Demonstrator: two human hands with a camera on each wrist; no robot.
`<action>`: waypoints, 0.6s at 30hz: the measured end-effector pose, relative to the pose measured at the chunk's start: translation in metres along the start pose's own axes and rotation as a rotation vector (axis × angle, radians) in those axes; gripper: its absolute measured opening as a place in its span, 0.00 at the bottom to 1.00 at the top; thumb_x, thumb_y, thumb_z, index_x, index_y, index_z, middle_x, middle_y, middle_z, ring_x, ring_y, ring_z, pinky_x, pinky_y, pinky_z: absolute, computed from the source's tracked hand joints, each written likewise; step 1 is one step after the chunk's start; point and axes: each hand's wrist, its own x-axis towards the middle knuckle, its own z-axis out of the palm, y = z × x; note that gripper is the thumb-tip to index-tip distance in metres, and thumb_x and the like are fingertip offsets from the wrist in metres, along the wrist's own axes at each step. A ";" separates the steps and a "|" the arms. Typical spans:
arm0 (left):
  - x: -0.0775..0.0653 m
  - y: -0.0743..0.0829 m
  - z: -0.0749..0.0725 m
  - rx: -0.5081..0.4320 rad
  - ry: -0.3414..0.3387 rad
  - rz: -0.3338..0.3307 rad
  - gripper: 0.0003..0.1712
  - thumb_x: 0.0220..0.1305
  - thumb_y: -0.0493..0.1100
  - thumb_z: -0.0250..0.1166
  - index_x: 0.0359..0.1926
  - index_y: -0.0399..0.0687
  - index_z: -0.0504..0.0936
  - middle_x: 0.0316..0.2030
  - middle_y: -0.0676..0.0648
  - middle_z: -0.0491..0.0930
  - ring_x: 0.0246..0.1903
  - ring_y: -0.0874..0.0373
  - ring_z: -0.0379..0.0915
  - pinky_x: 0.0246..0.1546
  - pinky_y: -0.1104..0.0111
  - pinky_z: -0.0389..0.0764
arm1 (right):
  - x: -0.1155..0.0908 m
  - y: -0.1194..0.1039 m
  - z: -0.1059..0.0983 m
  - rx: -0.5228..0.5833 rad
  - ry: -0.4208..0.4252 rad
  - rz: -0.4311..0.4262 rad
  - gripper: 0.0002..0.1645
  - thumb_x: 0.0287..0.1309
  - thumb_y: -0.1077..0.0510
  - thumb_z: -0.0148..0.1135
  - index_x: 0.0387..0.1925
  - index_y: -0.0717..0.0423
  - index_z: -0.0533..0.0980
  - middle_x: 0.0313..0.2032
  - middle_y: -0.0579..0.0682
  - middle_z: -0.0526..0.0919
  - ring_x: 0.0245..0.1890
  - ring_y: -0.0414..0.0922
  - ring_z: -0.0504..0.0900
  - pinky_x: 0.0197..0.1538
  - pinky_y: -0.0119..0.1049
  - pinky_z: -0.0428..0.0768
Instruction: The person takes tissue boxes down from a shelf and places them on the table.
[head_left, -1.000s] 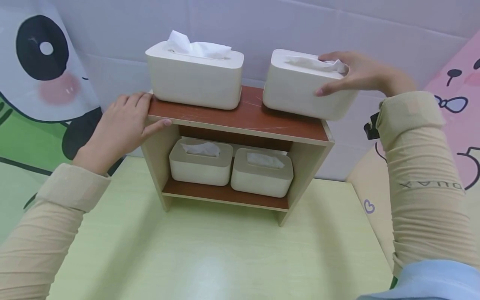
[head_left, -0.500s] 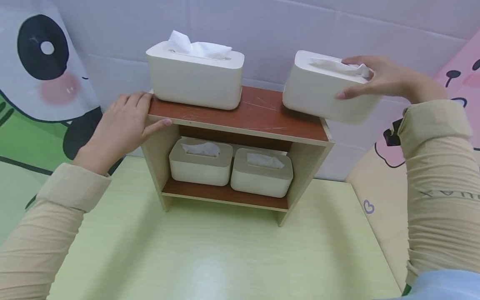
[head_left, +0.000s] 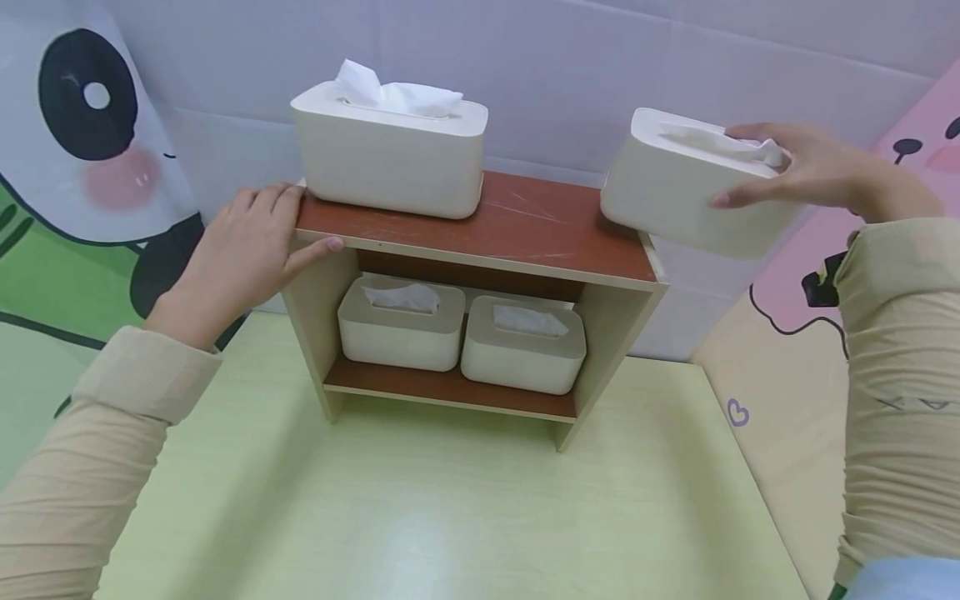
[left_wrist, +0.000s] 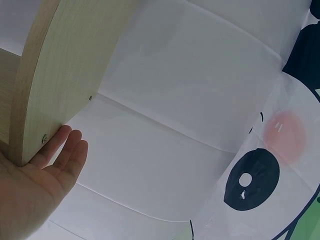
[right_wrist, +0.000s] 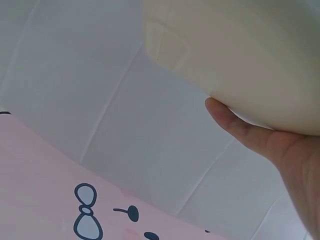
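My right hand [head_left: 817,179] holds a cream tissue box [head_left: 693,187] from above, thumb on its front face and fingers behind. The box is tilted, its left end over the right end of the shelf's brown top and the rest beyond the edge. In the right wrist view the thumb [right_wrist: 232,122] presses the box's side [right_wrist: 225,60]. My left hand [head_left: 240,246] rests on the top left corner of the small wooden shelf [head_left: 525,208], thumb along the front edge. The left wrist view has its fingers [left_wrist: 75,155] lying beside the shelf's side panel [left_wrist: 65,75].
Another tissue box [head_left: 393,158] stands on the left of the shelf top. Two more, a left tissue box [head_left: 401,333] and a right tissue box [head_left: 525,350], sit side by side on the lower board. The shelf stands on a pale table [head_left: 420,500] against a cartoon-printed backdrop [head_left: 562,67].
My right hand has carried the tissue box steadily rightward, from well over the shelf top to mostly past its right edge. The left hand and the other boxes have stayed still.
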 end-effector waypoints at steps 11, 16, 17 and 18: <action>0.000 0.000 0.001 0.001 0.010 0.009 0.48 0.62 0.66 0.48 0.66 0.30 0.52 0.59 0.28 0.62 0.56 0.31 0.56 0.58 0.43 0.56 | -0.009 0.032 -0.002 0.004 0.044 0.023 0.51 0.48 0.43 0.65 0.68 0.26 0.46 0.59 0.57 0.59 0.50 0.52 0.62 0.54 0.59 0.57; 0.001 0.001 0.001 -0.005 0.013 0.011 0.48 0.62 0.66 0.48 0.66 0.30 0.53 0.59 0.29 0.62 0.56 0.31 0.56 0.58 0.43 0.57 | -0.014 0.042 -0.002 -0.022 0.051 0.043 0.52 0.49 0.42 0.64 0.69 0.28 0.44 0.58 0.57 0.60 0.48 0.52 0.64 0.50 0.55 0.60; 0.001 0.001 0.001 -0.005 0.015 0.012 0.48 0.62 0.66 0.48 0.66 0.30 0.53 0.59 0.29 0.62 0.56 0.31 0.56 0.57 0.43 0.57 | -0.015 0.044 -0.002 -0.024 0.053 0.046 0.52 0.49 0.42 0.64 0.69 0.28 0.44 0.58 0.57 0.61 0.48 0.52 0.64 0.50 0.54 0.60; 0.001 0.001 0.001 -0.005 0.016 0.013 0.48 0.62 0.66 0.48 0.66 0.30 0.53 0.59 0.29 0.62 0.56 0.31 0.56 0.57 0.43 0.57 | -0.017 0.046 -0.001 -0.024 0.050 0.051 0.52 0.49 0.42 0.64 0.69 0.28 0.44 0.58 0.58 0.61 0.48 0.52 0.64 0.50 0.54 0.60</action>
